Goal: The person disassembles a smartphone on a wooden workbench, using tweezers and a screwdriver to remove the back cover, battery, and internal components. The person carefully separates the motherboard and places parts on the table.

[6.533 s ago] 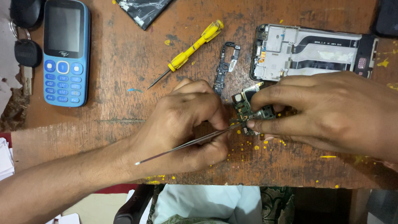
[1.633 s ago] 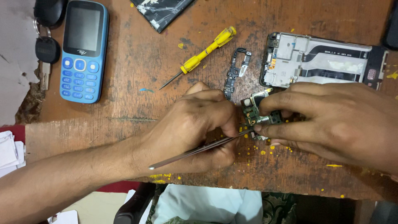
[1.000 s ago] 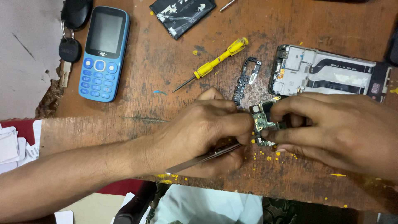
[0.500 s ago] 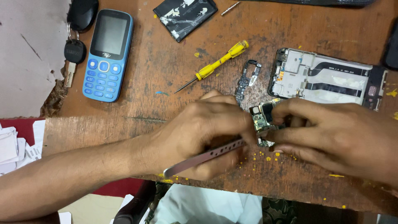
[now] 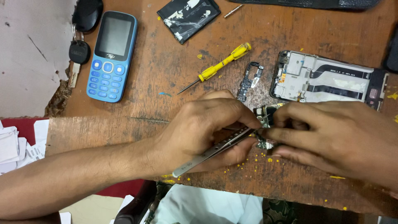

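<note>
Worn brown wood makes up the tabletop, scratched along the grain and dotted with small yellow flecks, thickest near the lower centre of the frame. At the left edge the wood is chipped, and beyond it we see a pale grey surface with a crack. Below the front edge, at lower left, lie loose white paper slips on something red.

Just right of centre, we hold metal tweezers in our left hand, the grip closed around them with their tips at a small circuit board. Our right hand pinches that board between fingertips, close above the tabletop; most of it is hidden by the fingers.

Above the hands lies a yellow screwdriver, and to its right a small dark bracket part, then an opened phone frame at upper right. A blue keypad phone sits at upper left beside a black car key. A dark flat battery rests at top centre.
</note>
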